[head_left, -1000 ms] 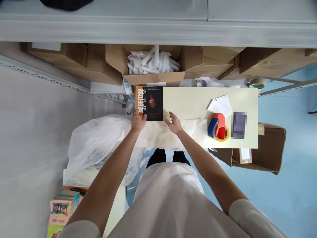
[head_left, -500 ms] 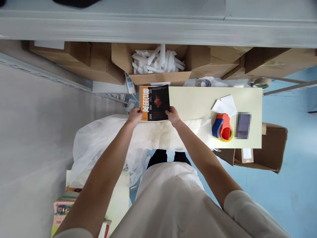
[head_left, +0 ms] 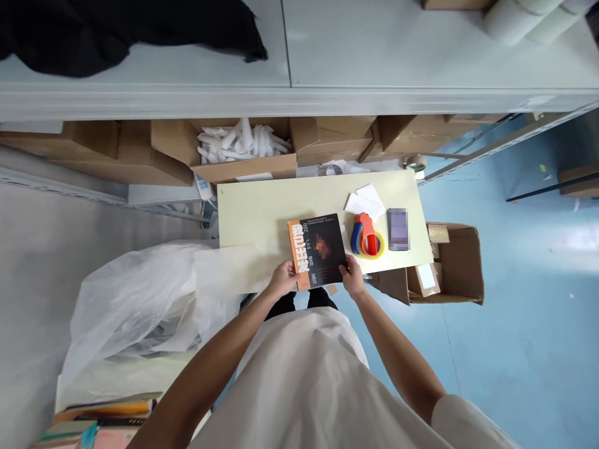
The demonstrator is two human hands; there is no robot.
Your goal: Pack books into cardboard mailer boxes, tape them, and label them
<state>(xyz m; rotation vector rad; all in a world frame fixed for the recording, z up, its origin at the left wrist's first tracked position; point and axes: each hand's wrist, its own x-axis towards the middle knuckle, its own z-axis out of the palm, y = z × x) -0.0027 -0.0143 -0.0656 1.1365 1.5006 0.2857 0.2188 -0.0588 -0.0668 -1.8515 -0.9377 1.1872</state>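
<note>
Centering the clock on the book, 12 pointing away from the person: whitish plastic sheeting [head_left: 154, 299] is bunching up between 8 and 9. The left-hand grip [head_left: 283, 279] is pinching the book's edge around 8, thumb on the cover, fingers mostly hiding. The book [head_left: 318, 252] itself is sitting over the tabletop's [head_left: 262, 199] 6 o'clock edge, touching or not, can't tell. Judging by looks, it's probably being light, slightly bendy and a touch slick, corners easily denting, so opposite side edges are seeming best. The right-hand grip [head_left: 353, 277] is pinching near 4. A tape dispenser [head_left: 368, 237] is lying between 2 and 3.
</note>
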